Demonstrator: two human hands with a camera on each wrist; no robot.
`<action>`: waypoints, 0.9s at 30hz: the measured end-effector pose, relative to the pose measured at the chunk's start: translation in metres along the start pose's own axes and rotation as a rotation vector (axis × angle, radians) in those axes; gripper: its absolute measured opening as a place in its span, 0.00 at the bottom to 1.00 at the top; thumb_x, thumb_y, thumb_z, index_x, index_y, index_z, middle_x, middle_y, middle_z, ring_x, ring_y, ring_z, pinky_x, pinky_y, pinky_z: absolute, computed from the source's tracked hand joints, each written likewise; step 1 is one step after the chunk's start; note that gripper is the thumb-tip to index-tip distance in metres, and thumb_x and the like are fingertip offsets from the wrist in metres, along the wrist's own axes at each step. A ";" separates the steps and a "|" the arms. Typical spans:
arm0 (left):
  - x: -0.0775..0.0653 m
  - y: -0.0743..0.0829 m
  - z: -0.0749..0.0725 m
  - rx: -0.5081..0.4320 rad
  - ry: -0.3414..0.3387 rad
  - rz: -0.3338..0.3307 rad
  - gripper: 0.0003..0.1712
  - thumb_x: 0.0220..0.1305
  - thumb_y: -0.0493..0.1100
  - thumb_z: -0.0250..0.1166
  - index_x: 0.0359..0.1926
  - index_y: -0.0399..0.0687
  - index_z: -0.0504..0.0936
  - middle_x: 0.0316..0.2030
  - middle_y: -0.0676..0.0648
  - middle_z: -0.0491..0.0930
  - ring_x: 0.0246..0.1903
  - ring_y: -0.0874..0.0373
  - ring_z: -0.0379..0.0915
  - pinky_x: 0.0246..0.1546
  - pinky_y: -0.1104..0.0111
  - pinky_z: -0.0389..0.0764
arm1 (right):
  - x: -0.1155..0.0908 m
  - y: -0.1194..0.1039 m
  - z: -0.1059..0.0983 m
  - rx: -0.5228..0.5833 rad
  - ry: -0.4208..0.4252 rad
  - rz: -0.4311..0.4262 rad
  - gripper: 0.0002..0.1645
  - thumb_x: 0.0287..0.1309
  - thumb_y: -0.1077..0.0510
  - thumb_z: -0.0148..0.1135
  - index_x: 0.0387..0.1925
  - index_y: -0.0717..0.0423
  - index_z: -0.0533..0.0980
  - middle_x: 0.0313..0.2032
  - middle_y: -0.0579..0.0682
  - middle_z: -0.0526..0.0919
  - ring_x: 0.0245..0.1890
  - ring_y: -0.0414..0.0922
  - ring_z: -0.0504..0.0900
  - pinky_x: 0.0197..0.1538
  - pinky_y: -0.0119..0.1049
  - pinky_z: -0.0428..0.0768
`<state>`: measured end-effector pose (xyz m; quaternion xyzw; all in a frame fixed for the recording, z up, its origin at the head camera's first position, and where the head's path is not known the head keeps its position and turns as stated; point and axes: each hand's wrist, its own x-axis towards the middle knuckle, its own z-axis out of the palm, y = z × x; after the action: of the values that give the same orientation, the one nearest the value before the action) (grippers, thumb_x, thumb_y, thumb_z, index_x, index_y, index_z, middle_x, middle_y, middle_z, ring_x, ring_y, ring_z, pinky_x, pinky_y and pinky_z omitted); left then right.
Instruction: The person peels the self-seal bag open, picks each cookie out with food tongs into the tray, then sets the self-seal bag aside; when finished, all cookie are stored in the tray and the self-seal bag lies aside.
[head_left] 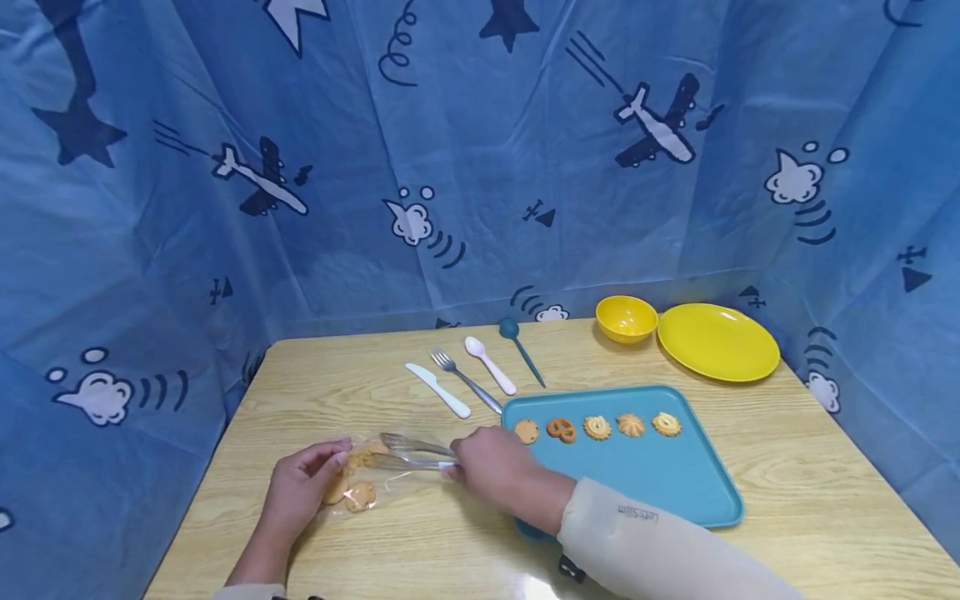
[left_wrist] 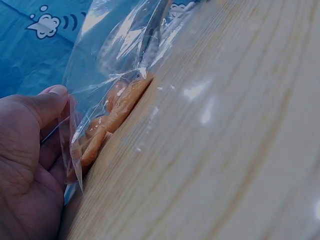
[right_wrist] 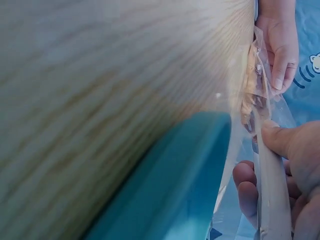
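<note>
My left hand (head_left: 296,487) pinches the edge of a clear plastic bag (left_wrist: 115,55) between thumb and fingers at the table's left. Inside the bag lie several cookies (head_left: 360,497), some round and brown-specked, seen through the shiny film. My right hand (head_left: 491,467) grips metal tongs (head_left: 423,447) by their pale handle (right_wrist: 272,190), thumb on one side and fingers curled on the other. The tongs point left, their tips among the cookies at the bag; whether they pinch one I cannot tell. Below my right forearm is a teal tray (head_left: 622,479).
Along the tray's far side runs a row of baked pieces, including a pretzel (head_left: 561,430) and a flower-shaped cookie (head_left: 631,425). Behind lie a white knife (head_left: 438,390), a fork (head_left: 468,382), a pink spoon (head_left: 491,367) and a dark spoon (head_left: 522,352). A yellow bowl (head_left: 626,319) and plate (head_left: 718,342) stand back right.
</note>
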<state>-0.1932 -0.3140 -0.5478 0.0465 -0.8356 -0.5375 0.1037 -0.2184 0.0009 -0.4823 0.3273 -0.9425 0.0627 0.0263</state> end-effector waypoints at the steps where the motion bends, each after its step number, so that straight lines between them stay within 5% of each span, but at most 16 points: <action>1: 0.000 0.000 0.000 -0.004 -0.002 0.004 0.14 0.68 0.48 0.69 0.48 0.45 0.88 0.54 0.45 0.86 0.50 0.79 0.78 0.51 0.84 0.79 | -0.002 0.002 -0.001 0.002 -0.005 0.004 0.20 0.68 0.37 0.61 0.29 0.44 0.80 0.18 0.40 0.77 0.23 0.40 0.80 0.25 0.39 0.78; 11: 0.002 -0.003 -0.003 -0.007 -0.033 0.037 0.13 0.68 0.47 0.69 0.48 0.45 0.88 0.54 0.45 0.87 0.50 0.78 0.78 0.53 0.84 0.79 | -0.005 0.012 -0.006 0.032 -0.008 -0.019 0.21 0.66 0.34 0.63 0.29 0.44 0.77 0.16 0.38 0.71 0.17 0.37 0.70 0.19 0.36 0.71; 18: 0.000 -0.002 -0.003 -0.029 -0.033 0.038 0.12 0.68 0.45 0.70 0.48 0.44 0.88 0.54 0.44 0.86 0.50 0.78 0.78 0.53 0.83 0.79 | 0.010 0.002 -0.004 -0.006 -0.080 -0.057 0.23 0.65 0.31 0.60 0.31 0.44 0.77 0.16 0.37 0.72 0.17 0.36 0.71 0.20 0.35 0.72; 27: 0.000 -0.001 -0.002 -0.021 -0.020 0.058 0.13 0.69 0.45 0.69 0.48 0.42 0.87 0.54 0.43 0.87 0.50 0.79 0.78 0.53 0.84 0.78 | 0.014 0.000 -0.005 0.009 -0.072 -0.024 0.22 0.67 0.34 0.61 0.26 0.43 0.75 0.16 0.38 0.71 0.18 0.38 0.71 0.21 0.36 0.71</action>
<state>-0.1931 -0.3164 -0.5478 0.0158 -0.8319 -0.5435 0.1112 -0.2289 -0.0070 -0.4761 0.3408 -0.9385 0.0546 -0.0085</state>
